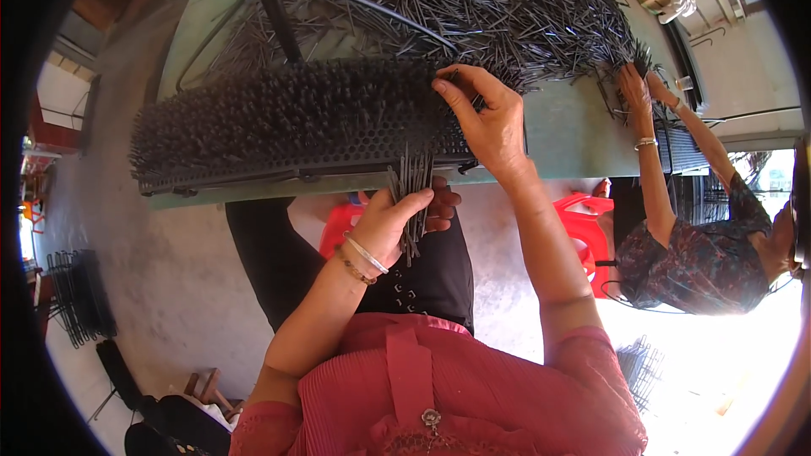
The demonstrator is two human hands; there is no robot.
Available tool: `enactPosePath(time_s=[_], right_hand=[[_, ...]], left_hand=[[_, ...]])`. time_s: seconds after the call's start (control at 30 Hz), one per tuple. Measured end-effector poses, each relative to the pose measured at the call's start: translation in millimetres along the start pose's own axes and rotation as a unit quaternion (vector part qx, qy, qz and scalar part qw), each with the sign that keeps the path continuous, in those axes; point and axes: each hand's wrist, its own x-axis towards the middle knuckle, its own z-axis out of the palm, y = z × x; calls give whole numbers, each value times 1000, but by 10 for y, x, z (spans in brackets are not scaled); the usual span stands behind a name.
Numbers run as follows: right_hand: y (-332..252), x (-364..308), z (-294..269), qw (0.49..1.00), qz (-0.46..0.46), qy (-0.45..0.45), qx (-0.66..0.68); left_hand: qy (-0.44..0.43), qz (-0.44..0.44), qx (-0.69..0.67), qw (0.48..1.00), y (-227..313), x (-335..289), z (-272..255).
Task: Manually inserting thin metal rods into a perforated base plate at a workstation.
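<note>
A long black perforated panel (365,148) lies along the near edge of the table, most of its holes filled with upright dark sticks (253,110). Bare holes show along its front strip, toward the right. My left hand (393,219), closed, grips a bundle of thin dark sticks (411,181) just in front of the panel's edge. Over the panel's right end is my right hand (486,114), thumb and index finger pinched together at the sticks' tops. Whatever sits between those fingertips is too small to make out.
A big pile of loose dark sticks (456,0) covers the back of the green table (557,139). A black metal frame (274,8) stands behind the panel. At the right, another person (705,257) handles sticks at the table. A red plastic stool (585,232) stands below.
</note>
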Motion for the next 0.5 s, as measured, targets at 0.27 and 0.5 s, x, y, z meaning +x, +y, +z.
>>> enactPosePath(time_s=[0.27,0.5], right_hand=[[53,-26,86,997,-64,25,-47],[39,-51,132,995,-71,51,-39]], left_hand=[[3,2,-11,1000,-18,21,-27],[18,10,8,1000,-21,12,-41]])
